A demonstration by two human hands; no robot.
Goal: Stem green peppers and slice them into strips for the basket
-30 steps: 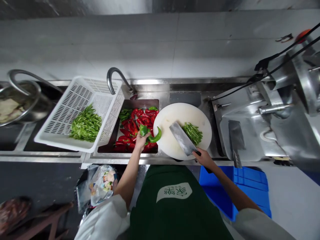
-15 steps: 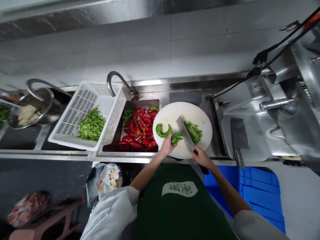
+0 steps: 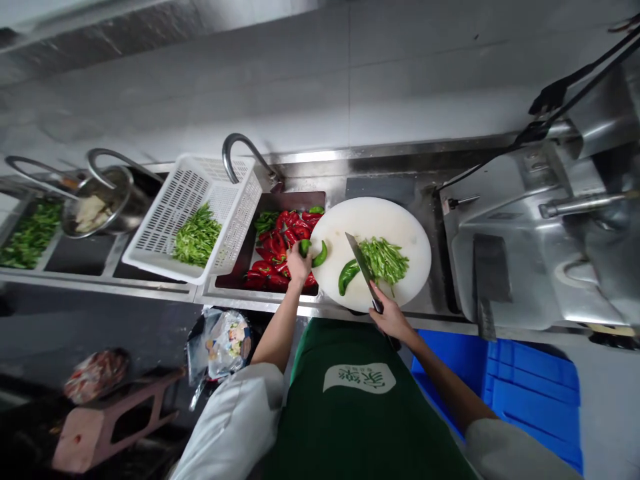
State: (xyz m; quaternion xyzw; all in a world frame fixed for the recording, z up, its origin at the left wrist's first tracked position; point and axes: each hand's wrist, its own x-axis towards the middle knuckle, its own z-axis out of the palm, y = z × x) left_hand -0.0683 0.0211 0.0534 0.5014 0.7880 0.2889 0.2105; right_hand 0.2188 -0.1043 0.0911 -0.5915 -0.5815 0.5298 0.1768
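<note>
Beside the sink (image 3: 320,303), a white board (image 3: 337,230) carries cut greens (image 3: 387,259).

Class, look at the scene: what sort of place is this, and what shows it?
Probably a restaurant or canteen kitchen. The steel sink full of red peppers, the large white basket of cut greens, and the cleaver over a round cutting board suggest it.
</note>
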